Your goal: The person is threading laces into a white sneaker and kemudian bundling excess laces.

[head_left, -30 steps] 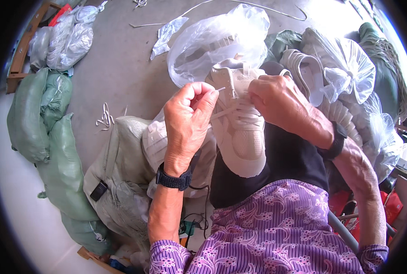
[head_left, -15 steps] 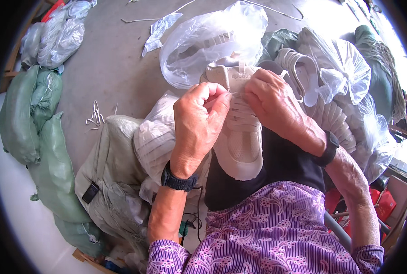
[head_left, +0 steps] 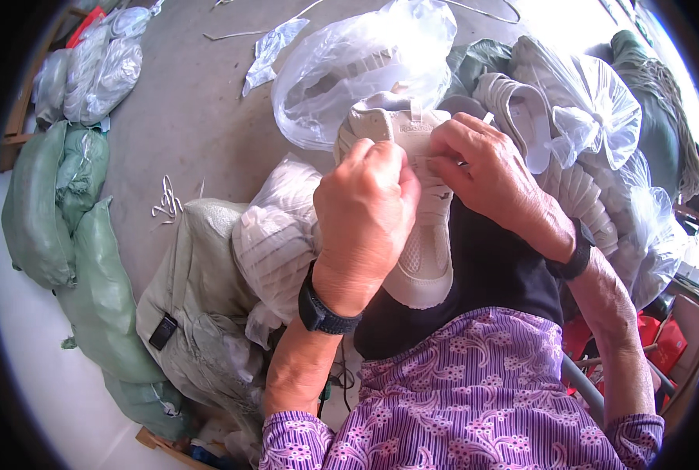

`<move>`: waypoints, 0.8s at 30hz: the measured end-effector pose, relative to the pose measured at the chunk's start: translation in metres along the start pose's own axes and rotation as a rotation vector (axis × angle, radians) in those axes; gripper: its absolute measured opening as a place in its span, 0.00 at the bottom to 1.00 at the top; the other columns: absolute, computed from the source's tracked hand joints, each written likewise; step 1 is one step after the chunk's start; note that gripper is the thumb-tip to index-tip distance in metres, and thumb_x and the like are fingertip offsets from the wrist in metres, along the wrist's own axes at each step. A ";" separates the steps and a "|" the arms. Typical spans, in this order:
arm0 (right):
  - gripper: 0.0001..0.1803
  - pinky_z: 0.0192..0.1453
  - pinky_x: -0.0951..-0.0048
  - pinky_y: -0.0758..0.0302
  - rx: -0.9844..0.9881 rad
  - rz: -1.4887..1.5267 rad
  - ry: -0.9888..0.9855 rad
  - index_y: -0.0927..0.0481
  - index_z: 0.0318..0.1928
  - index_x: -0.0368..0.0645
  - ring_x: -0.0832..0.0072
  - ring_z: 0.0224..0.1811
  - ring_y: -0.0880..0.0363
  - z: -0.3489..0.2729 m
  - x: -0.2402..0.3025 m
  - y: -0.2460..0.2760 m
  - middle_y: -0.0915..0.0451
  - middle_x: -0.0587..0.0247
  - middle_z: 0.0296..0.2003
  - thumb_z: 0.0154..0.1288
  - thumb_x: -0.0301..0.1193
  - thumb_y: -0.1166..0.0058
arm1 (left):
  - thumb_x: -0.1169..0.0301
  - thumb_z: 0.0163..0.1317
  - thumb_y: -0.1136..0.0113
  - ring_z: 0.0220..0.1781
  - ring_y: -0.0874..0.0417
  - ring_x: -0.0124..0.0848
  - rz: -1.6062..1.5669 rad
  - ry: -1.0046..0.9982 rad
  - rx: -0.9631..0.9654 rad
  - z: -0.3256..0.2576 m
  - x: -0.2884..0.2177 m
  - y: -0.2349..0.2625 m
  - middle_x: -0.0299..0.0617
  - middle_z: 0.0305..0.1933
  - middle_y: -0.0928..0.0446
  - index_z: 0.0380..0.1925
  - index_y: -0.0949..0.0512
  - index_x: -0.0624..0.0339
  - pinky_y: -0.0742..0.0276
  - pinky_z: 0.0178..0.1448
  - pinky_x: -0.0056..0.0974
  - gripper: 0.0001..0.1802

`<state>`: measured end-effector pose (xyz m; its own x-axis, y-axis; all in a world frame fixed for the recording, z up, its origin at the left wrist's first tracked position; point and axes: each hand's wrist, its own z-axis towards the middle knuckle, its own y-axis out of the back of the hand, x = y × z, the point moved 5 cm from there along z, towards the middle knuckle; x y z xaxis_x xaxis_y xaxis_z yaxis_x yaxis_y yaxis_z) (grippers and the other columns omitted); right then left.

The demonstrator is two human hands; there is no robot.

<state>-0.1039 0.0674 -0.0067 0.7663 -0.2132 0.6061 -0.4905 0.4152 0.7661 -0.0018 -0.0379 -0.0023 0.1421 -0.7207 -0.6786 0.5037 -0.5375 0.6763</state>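
Observation:
A cream lace-up sneaker [head_left: 421,279] rests on the dark cloth [head_left: 490,270] over my lap, toe toward me and heel away. Its mesh toe shows, while my hands cover much of the lacing. My left hand [head_left: 369,219] is closed over the left side of the lacing, knuckles up. Whatever its fingertips pinch is hidden behind them. At the right of the tongue, my right hand [head_left: 490,178] pinches thumb against forefinger, with a bit of pale shoelace [head_left: 465,164] showing at its fingers. Both wrists wear dark bands.
Beyond the sneaker lies a clear plastic bag [head_left: 318,94] with pale shoes inside. More cream shoes [head_left: 518,113] and bagged shoes [head_left: 592,204] crowd the right. Pale sacks [head_left: 197,274] and green sacks [head_left: 103,290] line the left. Loose laces [head_left: 167,200] lie on the floor.
My left hand has turned over and moved right across the lacing, knuckles now up. My right hand has shifted slightly right. The sneaker's heel has tilted a little left.

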 end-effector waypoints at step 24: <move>0.05 0.41 0.65 0.32 -0.089 -0.215 0.020 0.23 0.29 0.42 0.63 0.32 0.26 -0.011 0.008 0.001 0.26 0.63 0.27 0.52 0.27 0.40 | 0.81 0.56 0.40 0.26 0.25 0.30 -0.144 0.090 -0.003 -0.012 0.006 -0.013 0.40 0.28 0.27 0.32 0.21 0.63 0.29 0.31 0.32 0.04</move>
<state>-0.0939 0.0754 -0.0039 0.8575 -0.2879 0.4264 -0.2775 0.4392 0.8545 0.0030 -0.0300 -0.0184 0.1438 -0.5938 -0.7916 0.5270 -0.6312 0.5691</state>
